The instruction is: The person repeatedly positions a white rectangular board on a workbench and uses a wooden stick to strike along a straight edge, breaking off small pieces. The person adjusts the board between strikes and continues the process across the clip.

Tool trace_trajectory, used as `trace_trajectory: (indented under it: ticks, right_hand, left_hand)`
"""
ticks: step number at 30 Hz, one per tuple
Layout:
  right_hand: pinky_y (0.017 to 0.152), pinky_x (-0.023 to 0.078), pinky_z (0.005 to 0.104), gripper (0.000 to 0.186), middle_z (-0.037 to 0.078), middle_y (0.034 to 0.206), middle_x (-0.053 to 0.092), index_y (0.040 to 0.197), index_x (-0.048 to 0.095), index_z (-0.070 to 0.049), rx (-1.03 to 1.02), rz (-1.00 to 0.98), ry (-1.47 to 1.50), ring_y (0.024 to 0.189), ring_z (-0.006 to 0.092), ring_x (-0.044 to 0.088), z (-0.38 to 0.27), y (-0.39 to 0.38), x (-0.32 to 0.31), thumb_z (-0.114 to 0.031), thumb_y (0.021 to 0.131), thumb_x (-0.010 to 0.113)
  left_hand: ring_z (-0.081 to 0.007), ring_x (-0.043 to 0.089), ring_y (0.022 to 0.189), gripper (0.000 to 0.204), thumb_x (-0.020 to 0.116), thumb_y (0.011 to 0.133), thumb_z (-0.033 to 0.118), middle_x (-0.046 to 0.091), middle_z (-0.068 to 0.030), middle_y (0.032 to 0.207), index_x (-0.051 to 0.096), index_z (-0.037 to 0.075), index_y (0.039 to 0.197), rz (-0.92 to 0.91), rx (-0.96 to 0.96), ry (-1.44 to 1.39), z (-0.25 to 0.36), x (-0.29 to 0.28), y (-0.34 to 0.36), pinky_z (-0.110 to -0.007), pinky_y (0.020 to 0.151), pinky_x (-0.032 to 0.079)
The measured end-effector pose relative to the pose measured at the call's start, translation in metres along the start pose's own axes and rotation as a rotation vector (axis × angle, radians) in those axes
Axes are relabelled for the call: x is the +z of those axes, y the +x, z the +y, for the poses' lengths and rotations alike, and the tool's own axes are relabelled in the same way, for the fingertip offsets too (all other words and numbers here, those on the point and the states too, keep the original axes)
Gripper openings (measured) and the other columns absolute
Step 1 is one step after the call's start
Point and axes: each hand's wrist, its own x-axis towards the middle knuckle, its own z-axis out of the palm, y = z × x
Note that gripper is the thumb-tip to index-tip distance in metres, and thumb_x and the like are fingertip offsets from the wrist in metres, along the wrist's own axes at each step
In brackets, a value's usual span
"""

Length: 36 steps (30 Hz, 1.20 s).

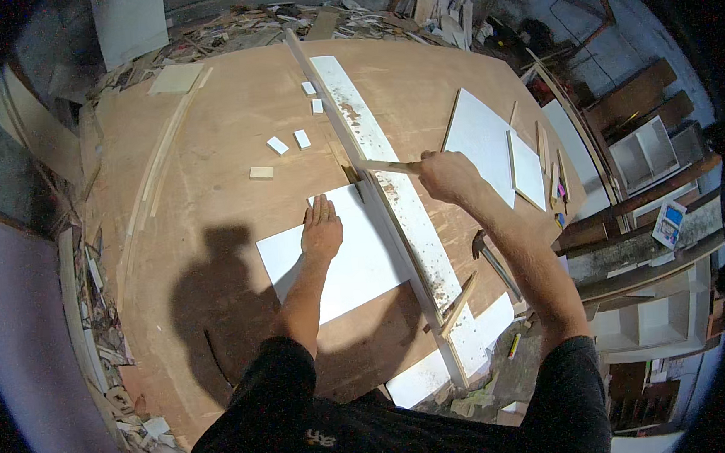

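Observation:
My left hand [322, 231] lies flat near the far edge of a white panel [356, 264], fingers stretched out and together. The panel rests on the brown plywood tabletop [231, 110], its right side along a long straight fence [388, 207]. A dark, narrow upright piece, perhaps a saw blade, shows at the panel's far right corner. My right hand [449, 175] is closed round a light wooden stick [390, 167], which points left across the fence and a paint-worn white board [365, 127] beside it. The stick's tip is near the dark piece; whether they touch, I cannot tell.
Several small white-faced blocks [277, 145] lie beyond my left hand. Long wood strips [159, 152] run along the left. At right are white panels [478, 140], a hammer [498, 264] and a loose wooden piece [459, 305]. Wood scraps [283, 19] border the far edge.

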Motion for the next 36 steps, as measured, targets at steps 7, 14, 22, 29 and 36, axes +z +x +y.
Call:
trace_trajectory:
  ticks: [7,14,22,29,36]
  right_hand:
    - [0.086,0.061,0.0469,0.035,0.016,0.109,0.073,0.128,0.071,-0.015,-0.087,-0.132,-0.087,0.098,0.0343,0.073,-0.001,0.032,-0.016,-0.011,0.095,0.062]
    - [0.084,0.061,0.0485,0.025,0.018,0.108,0.075,0.109,0.076,-0.008,-0.038,-0.173,-0.014,0.103,0.0362,0.074,-0.012,0.041,-0.034,-0.005,0.086,0.067]
    - [0.082,0.062,0.049,0.028,0.02,0.11,0.074,0.109,0.076,-0.005,-0.056,-0.19,-0.021,0.104,0.0373,0.074,-0.017,0.061,-0.021,-0.001,0.082,0.069]
    - [0.082,0.063,0.0481,0.028,0.019,0.111,0.076,0.108,0.076,-0.005,-0.106,-0.219,-0.052,0.105,0.0356,0.074,-0.03,0.068,-0.008,-0.002,0.08,0.074]
    - [0.085,0.062,0.0474,0.027,0.019,0.11,0.075,0.108,0.075,-0.005,-0.096,-0.237,-0.03,0.104,0.0366,0.074,-0.024,0.052,0.001,-0.005,0.081,0.075]
  left_hand:
    - [-0.0339,0.033,0.155,0.053,0.045,0.105,0.024,0.038,-0.0241,0.164,0.05,-0.008,0.147,-0.021,-0.016,-0.031,0.002,-0.002,-0.001,-0.05,0.126,0.028]
    - [-0.0326,0.029,0.157,0.055,0.04,0.108,0.028,0.035,-0.0211,0.167,0.046,-0.006,0.152,-0.024,-0.027,-0.027,0.003,-0.007,-0.002,-0.049,0.127,0.025]
    - [-0.0321,0.03,0.157,0.054,0.041,0.108,0.027,0.037,-0.0209,0.166,0.049,-0.005,0.151,-0.025,-0.028,0.0,0.004,-0.009,-0.002,-0.049,0.127,0.026]
    - [-0.0314,0.027,0.158,0.056,0.039,0.109,0.029,0.034,-0.02,0.167,0.046,-0.005,0.153,-0.076,-0.04,-0.027,0.005,-0.009,-0.001,-0.048,0.128,0.023]
    - [-0.0327,0.026,0.158,0.056,0.04,0.109,0.029,0.032,-0.0198,0.168,0.044,-0.005,0.153,-0.078,-0.04,-0.022,0.004,-0.002,-0.001,-0.05,0.128,0.023]
